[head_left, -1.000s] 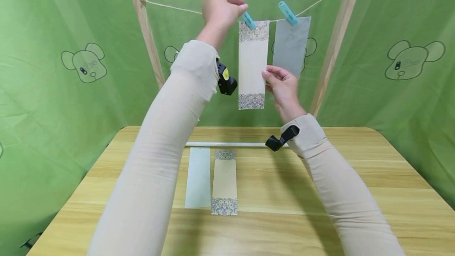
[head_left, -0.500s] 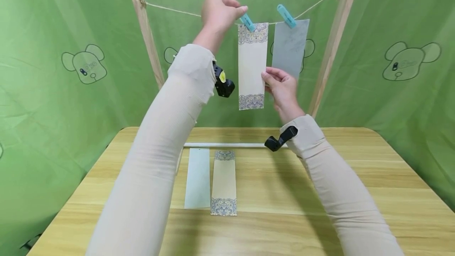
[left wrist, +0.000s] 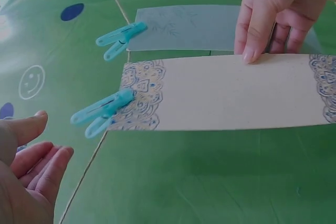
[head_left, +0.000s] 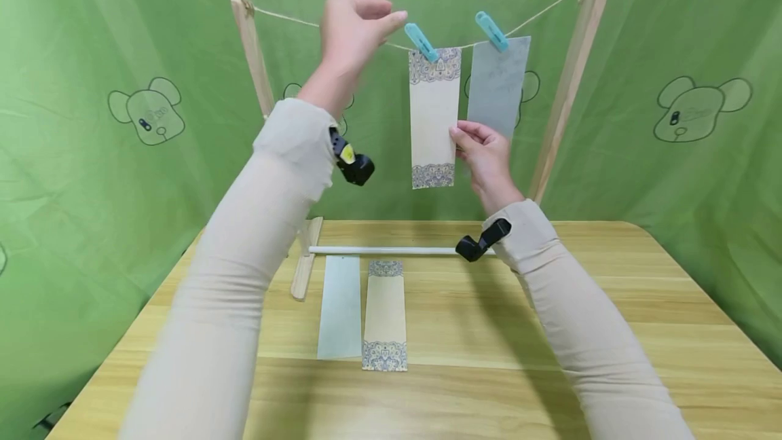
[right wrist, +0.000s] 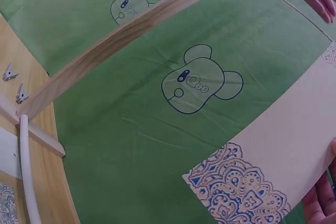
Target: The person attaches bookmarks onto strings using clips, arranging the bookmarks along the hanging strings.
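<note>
A cream card (head_left: 435, 124) with patterned bands at both ends hangs from a string (head_left: 287, 17), held by a light-blue clothespin (head_left: 421, 43) at its top edge. My right hand (head_left: 491, 160) pinches the card's right edge between thumb and fingers. Left of the clothespin, my left hand (head_left: 356, 29) is apart from it; the left wrist view shows its thumb and fingers (left wrist: 55, 174) spread with nothing between them. Behind the right hand, a grey-blue card (head_left: 497, 83) hangs from a second blue clothespin (head_left: 491, 31), its lower part hidden.
Two wooden posts (head_left: 571, 87) carry the string, and a white rod (head_left: 385, 250) joins their base. On the wooden table (head_left: 489, 386) lie a pale blue card (head_left: 340, 307) and a patterned cream card (head_left: 385, 304). Two small clips (right wrist: 22, 94) sit beside the left post.
My left hand has let go of the clothespin and moved left, and the clothespin stays on the card and string. The right hand still pinches the card's edge.
</note>
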Demonstrator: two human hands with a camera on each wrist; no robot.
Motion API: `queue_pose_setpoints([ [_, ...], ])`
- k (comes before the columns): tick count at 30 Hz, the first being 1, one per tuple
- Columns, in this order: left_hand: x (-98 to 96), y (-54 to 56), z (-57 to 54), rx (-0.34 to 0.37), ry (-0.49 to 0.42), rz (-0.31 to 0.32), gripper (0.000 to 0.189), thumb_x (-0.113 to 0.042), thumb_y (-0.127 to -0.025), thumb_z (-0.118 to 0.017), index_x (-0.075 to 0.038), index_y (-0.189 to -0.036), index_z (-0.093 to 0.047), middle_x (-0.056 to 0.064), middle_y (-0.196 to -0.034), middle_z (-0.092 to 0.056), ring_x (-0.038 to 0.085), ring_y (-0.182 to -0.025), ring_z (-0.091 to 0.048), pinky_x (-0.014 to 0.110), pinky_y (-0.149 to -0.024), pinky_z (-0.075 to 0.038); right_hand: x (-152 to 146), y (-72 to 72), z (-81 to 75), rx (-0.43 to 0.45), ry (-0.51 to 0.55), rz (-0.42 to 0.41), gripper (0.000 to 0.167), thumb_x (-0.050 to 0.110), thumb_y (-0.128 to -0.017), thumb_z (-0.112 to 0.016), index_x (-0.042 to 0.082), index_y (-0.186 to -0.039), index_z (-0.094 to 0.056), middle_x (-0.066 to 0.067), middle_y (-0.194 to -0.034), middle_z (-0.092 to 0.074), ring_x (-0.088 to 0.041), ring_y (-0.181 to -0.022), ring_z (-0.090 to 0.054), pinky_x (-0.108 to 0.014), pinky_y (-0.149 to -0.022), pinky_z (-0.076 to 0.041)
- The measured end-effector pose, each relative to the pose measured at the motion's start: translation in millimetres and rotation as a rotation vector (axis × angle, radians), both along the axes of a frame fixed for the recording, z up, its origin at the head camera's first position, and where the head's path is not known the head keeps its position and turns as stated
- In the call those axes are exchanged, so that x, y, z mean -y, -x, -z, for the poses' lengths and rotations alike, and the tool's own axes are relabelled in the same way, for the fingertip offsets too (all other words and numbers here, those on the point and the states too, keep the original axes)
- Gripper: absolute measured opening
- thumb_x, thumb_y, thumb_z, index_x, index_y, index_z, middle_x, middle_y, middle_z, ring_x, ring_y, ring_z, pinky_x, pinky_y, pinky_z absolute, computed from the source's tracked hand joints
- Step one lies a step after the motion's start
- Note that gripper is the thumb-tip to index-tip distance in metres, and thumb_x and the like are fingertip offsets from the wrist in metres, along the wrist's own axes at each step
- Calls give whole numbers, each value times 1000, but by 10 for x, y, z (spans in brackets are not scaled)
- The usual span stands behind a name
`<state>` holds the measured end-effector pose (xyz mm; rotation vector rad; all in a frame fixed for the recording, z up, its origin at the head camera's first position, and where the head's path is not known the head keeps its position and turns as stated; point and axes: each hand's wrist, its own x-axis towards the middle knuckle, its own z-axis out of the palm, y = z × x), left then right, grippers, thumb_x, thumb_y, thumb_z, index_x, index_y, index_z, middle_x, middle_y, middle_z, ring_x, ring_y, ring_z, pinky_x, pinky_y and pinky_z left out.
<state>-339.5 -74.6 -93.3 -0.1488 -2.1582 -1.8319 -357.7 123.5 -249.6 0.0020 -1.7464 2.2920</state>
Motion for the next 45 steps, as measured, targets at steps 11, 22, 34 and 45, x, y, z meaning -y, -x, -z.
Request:
queue_pose_setpoints([
  [11, 433, -269, 534, -40, -138, 89, 36, -9, -79, -75, -8, -114, -66, 6, -111, -67, 15, -100, -63, 18, -82, -52, -111, 6, 92, 24, -131, 8, 18, 11, -81, -74, 9, -98, -68, 4, -84, -68, -9, -76, -63, -24, -85, -52],
  [22, 1039, -545, 1380, 2, 8, 98, 41, -15, -83, -72, -6, -121, -60, 10, -117, -65, 12, -99, -63, 20, -87, -51, -309, -157, 416, 16, -262, 10, 29, 16, -84, -72, 6, -110, -65, 7, -89, -70, -9, -86, -63, -29, -93, -48],
  [34, 1510, -725, 2054, 20, 70, 74, 43, -15, -86, -70, 3, -123, -56, 2, -108, -68, 1, -91, -64, 14, -83, -50, -496, -283, 884, 105, -321, -52, 24, 15, -85, -71, 5, -106, -66, 13, -80, -70, -3, -79, -66, -15, -74, -53],
  [45, 1713, -754, 2744, 77, -142, 54, 31, -9, -85, -70, -1, -114, -63, -16, -91, -70, 1, -86, -66, 16, -76, -53, -456, -469, 1321, 177, -531, -109, 37, 20, -89, -67, -3, -117, -61, -10, -109, -69, 0, -81, -63, -26, -85, -53],
])
